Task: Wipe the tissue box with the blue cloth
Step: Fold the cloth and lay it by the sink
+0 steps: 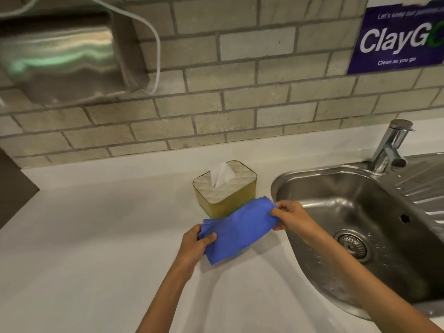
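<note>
Now the blue cloth (237, 230) is stretched between both hands, just in front of the tissue box (224, 188) and overlapping its lower front edge from this angle — whether it actually touches the box, I can't tell. The left hand (195, 243) pinches the cloth's near corner, thumb on top; the right hand (292, 218) grips the far end, fingers closed on the fabric. The box itself sits upright on the white counter (96, 236), near the wall, with a white tissue (222, 174) sticking up from its quilted top.

To the right of the box, very near, is the steel sink (360, 212), with the tap (390, 146) beyond it. No wiping looks done yet; this reads as squaring up the cloth before the first pass.

The risks? The box looks light, and nothing braces it — a firm push with the cloth could slide it toward the sink or tip it backward. With both hands busy on the cloth, neither steadies the box. A sweep across the top could also snag that standing tissue and drag it out, or dampen it if the cloth is wet.
</note>
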Demonstrator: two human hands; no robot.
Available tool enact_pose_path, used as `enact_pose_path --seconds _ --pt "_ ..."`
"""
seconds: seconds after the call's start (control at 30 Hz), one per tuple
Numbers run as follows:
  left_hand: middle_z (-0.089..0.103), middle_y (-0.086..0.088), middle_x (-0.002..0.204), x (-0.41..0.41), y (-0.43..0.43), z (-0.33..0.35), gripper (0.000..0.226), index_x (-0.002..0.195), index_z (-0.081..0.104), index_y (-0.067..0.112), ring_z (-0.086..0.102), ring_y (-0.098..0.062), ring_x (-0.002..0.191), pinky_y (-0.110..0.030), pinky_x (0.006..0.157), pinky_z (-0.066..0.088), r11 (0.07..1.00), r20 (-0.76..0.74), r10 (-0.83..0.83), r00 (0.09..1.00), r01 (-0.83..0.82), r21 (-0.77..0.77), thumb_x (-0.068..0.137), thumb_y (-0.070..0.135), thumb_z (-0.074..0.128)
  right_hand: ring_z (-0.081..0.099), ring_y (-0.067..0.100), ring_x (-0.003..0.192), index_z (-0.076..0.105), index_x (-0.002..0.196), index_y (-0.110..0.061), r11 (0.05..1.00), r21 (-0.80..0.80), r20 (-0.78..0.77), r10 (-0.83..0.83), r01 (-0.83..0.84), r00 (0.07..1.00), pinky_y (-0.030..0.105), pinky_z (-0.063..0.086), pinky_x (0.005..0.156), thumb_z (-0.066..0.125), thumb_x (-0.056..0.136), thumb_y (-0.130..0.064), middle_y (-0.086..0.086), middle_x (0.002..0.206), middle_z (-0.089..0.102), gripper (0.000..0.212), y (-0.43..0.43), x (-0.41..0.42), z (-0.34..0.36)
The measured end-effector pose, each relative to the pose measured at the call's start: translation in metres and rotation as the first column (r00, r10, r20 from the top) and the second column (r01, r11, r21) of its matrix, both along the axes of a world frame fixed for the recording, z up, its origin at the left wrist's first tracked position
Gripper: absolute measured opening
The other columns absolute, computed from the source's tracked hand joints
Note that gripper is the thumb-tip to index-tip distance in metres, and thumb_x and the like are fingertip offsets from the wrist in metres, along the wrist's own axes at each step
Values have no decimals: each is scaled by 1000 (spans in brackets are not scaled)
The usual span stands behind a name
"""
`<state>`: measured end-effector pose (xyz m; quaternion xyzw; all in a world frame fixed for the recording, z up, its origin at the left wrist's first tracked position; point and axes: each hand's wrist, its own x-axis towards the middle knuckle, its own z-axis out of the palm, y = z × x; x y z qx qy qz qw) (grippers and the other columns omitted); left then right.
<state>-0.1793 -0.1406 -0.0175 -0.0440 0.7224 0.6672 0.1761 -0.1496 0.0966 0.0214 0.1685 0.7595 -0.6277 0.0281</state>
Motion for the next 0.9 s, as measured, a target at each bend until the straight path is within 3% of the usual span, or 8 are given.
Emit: enact_pose_path --seconds 0.17,0.27,0.37,0.47,0.53,0.6,0.77,0.9 --pt "62 2 75 23 2 2 20 77 58 20 57 -12 68 -8 55 46 941 -50 -221 974 199 -273 83 2 65 50 12 48 52 60 -10 997 80 192 2 -18 981 15 46 42 57 85 -5 4 57 46 26 15 45 -18" --pt "59 2 71 42 -3 -5 16 72 57 24 53 -13 67 -16 59 41 844 64 -348 935 342 -413 74 15 71 52 15 47 49 58 -8 976 174 352 64 -132 934 19 46 44 59 80 -8 6 56 46 25 15 75 -37" --pt "55 10 68 65 -2 -16 22 71 52 26 52 -14 69 -9 54 37 802 41 -302 952 277 -529 71 17 72 54 12 40 44 54 -12 947 262 429 58 -186 901 19 45 43 60 78 -12 5 51 50 29 12 94 -50" --pt "50 11 68 81 -2 -21 33 91 48 21 53 -18 76 -6 52 35 816 -50 -136 989 84 -572 75 7 73 60 18 62 53 70 -12 790 568 364 9 -230 931 26 41 54 65 74 -26 4 68 59 19 9 103 -50" --pt "49 7 65 86 -3 -21 31 90 49 19 53 -20 74 -7 54 34 823 -70 -70 995 18 -567 75 5 72 57 25 103 52 115 -13 675 698 274 58 -240 960 28 43 72 64 78 -32 8 109 57 44 6 103 -49" --pt "50 6 63 90 -2 -21 29 75 49 25 53 -20 71 -9 54 36 826 -92 -44 995 -15 -563 77 5 70 44 24 122 39 138 -20 600 767 135 193 -226 972 30 42 90 55 86 -35 7 128 47 56 1 97 -52" --pt "52 9 64 95 0 -20 30 69 49 31 54 -19 70 -13 57 38 769 -183 -76 980 -59 -636 81 8 64 48 19 118 55 127 -23 392 863 176 357 -318 918 30 31 102 44 93 -37 2 124 55 38 -4 76 -62" --pt "60 8 69 87 -3 -17 21 71 55 28 61 -21 74 -21 62 44 794 -237 -58 970 -99 -600 83 13 64 54 19 111 65 109 -19 467 854 94 298 -231 950 28 32 98 54 89 -35 2 113 62 28 3 74 -64"
